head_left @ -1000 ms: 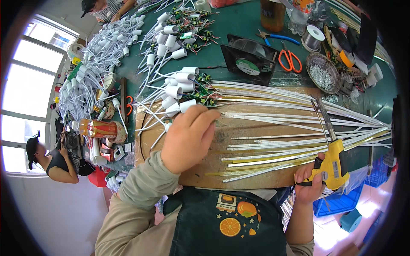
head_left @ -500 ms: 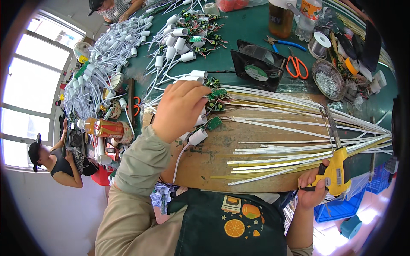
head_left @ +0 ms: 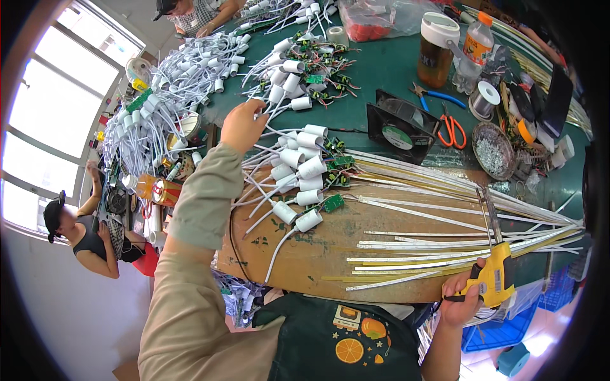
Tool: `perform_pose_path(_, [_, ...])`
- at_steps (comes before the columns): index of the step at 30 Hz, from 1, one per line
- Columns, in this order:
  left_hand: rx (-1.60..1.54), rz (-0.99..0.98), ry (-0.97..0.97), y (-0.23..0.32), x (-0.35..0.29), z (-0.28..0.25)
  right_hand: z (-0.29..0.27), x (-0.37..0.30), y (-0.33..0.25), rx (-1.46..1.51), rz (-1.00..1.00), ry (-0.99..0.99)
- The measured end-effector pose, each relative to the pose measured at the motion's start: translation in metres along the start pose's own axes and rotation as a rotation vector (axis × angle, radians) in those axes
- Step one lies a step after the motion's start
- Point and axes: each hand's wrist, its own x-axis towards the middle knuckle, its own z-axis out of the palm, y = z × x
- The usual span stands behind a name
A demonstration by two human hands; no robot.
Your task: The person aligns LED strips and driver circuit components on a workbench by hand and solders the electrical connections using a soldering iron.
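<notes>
My left hand is at the near end of a heap of white lamp holders with cords and green circuit boards. Its fingers are pinched around a white cord there, though the fingertips are partly hidden. Closer to me, a row of white cylindrical lamp holders with small green boards lies on a worn wooden board. Thin LED strips run from the boards to the right. My right hand grips a yellow soldering gun, its long metal tip pointing away over the strips.
A black fan, blue pliers, orange-handled scissors, a solder spool and a dish of clear bits stand beyond the strips. Farther left is a big pile of white cords. Two other people are at the left and back.
My left hand has moved away from the row of lamp holders, up and left to the farther heap, uncovering the row. My right hand still holds the soldering gun. The view has shifted slightly.
</notes>
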Motion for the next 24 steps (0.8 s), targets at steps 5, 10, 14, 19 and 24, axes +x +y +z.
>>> perform_pose_path(5, [0.142, -0.252, 0.095, -0.039, 0.041, 0.028, 0.002, -0.002, -0.003, -0.009, 0.013, 0.044])
perform_pose_path(10, [-0.005, -0.276, 0.139, -0.036, 0.038, 0.021, 0.003, -0.004, -0.004, 0.006, 0.052, 0.083])
perform_pose_path(14, [-0.069, -0.022, 0.285, 0.023, 0.001, -0.022, 0.004, -0.004, -0.005, -0.008, 0.038, 0.091])
perform_pose_path(19, [-0.015, 0.446, 0.063, 0.110, -0.088, -0.060, 0.004, 0.000, -0.003, -0.056, 0.013, 0.022])
perform_pose_path(24, [0.033, 0.580, -0.192, 0.135, -0.159, -0.018, 0.007, 0.003, -0.004, -0.052, 0.015, -0.006])
